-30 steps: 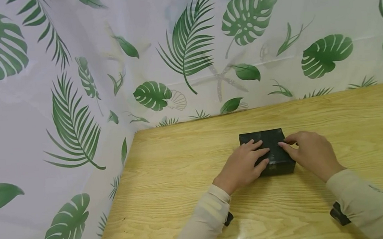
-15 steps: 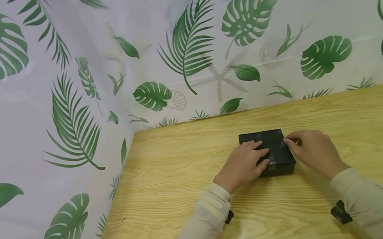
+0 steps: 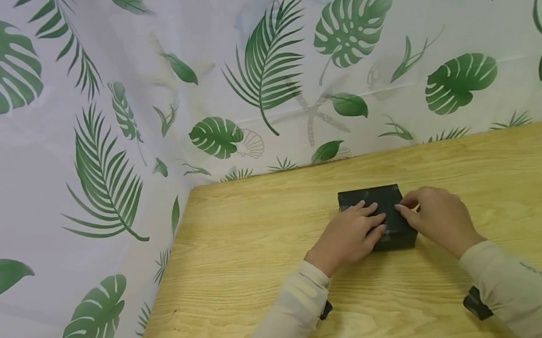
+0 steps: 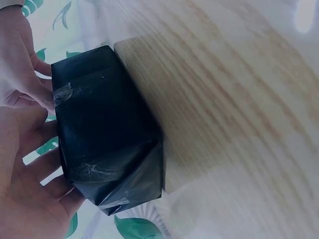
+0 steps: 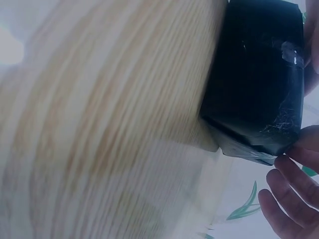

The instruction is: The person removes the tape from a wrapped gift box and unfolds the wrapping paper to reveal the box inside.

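Note:
A box wrapped in black, shiny sheet (image 3: 393,242) lies on the table. In the left wrist view its end shows folded, creased wrapping, and a strip of clear tape (image 4: 64,93) sits near its top edge. My left hand (image 3: 348,234) rests across the left part of the top with spread fingers. At the right edge, my right hand (image 3: 442,219) pinches with thumb and forefinger, their tips close together over the rim. The right wrist view shows its other fingers (image 5: 291,199) loosely bent beside the box's corner.
The wood-grain table (image 3: 239,256) ends against a white curtain with green leaf prints (image 3: 263,74) at the back and left. A black wrist device (image 3: 476,304) hangs under the right sleeve, and another black device (image 3: 326,310) under the left.
My right fingertips drew back to the box's right edge half a second ago and are now over its top again. My left hand has shifted slightly right; the box stays in place.

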`<state>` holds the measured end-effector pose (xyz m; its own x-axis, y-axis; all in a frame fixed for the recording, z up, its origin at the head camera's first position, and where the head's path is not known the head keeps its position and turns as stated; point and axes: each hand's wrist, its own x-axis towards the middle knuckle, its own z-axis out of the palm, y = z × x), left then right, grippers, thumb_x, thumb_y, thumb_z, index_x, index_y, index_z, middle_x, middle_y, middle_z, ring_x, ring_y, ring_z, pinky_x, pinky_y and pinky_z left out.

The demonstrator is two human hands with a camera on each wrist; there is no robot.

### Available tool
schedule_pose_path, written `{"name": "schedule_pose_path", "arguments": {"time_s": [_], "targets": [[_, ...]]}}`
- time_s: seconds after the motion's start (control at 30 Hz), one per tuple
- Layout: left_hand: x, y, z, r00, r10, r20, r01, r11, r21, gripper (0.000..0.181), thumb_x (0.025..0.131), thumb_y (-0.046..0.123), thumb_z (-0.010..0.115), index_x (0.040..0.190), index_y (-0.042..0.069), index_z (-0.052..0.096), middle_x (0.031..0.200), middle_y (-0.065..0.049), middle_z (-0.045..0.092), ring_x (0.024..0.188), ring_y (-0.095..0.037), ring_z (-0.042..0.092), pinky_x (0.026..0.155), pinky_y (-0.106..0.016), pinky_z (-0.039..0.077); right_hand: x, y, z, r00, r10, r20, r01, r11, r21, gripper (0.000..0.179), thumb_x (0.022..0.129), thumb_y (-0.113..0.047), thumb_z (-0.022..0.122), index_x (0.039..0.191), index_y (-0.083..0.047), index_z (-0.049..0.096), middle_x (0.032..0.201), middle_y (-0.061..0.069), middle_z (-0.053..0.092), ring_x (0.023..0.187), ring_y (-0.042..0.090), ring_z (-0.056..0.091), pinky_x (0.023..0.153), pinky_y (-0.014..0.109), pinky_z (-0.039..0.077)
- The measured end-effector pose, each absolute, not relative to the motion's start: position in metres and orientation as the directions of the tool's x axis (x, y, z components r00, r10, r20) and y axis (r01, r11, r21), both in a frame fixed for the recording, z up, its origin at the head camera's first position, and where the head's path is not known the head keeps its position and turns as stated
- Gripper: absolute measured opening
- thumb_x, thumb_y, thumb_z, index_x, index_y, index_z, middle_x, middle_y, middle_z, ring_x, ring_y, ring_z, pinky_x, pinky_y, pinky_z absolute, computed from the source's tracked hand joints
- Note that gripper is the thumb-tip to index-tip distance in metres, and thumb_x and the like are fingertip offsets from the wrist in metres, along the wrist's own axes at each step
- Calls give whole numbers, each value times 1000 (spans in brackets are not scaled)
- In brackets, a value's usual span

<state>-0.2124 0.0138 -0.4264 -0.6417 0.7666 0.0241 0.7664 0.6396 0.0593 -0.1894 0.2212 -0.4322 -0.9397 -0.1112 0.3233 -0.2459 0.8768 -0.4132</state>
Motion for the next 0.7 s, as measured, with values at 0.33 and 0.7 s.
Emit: {"name": "schedule_pose_path", "arguments": {"time_s": [0.33, 0.7], "targets": [[-214, 13, -429, -628, 777, 42, 778, 626, 53, 42, 112, 36, 38, 145, 19, 58, 153, -4, 47, 145, -22, 39, 120, -28, 26, -190, 218, -431, -944, -93, 318, -228, 878, -420, 17, 92, -11, 73, 93, 6, 75, 83, 19, 73, 57, 22, 64, 45, 37, 50], [-214, 12, -429, -615, 787, 51, 788, 612, 68, 42, 112, 36, 39, 144, 18, 58, 152, -4, 48, 145, -20, 39, 120, -27, 24, -190, 219, -428, -954, -63, 293, -200, 863, -464, 16, 93, -11, 71, 91, 5, 74, 78, 16, 72, 57, 21, 63, 45, 36, 48]]}}
